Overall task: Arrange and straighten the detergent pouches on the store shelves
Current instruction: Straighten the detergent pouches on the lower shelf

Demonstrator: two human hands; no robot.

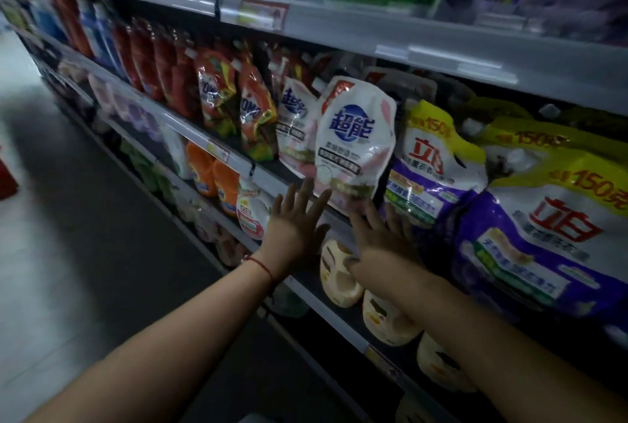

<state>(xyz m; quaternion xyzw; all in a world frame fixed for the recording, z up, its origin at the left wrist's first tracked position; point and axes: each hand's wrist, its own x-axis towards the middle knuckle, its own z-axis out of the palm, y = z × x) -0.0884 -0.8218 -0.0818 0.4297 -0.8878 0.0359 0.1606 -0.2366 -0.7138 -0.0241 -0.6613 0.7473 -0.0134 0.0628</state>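
Both released, fingers straight: left hand [295,222] just below white pouch [353,137] at shelf edge [272,181], right hand [380,235] against purple pouch [431,171].

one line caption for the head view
Both open hands, left hand and right hand, reach toward a white pouch on the shelf.

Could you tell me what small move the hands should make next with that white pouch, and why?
Probably press the white pouch upright and back onto the shelf. It leans right toward the purple pouch, its bottom at the shelf's front edge. The left hand and right hand are both open, fingers straight, just below it.
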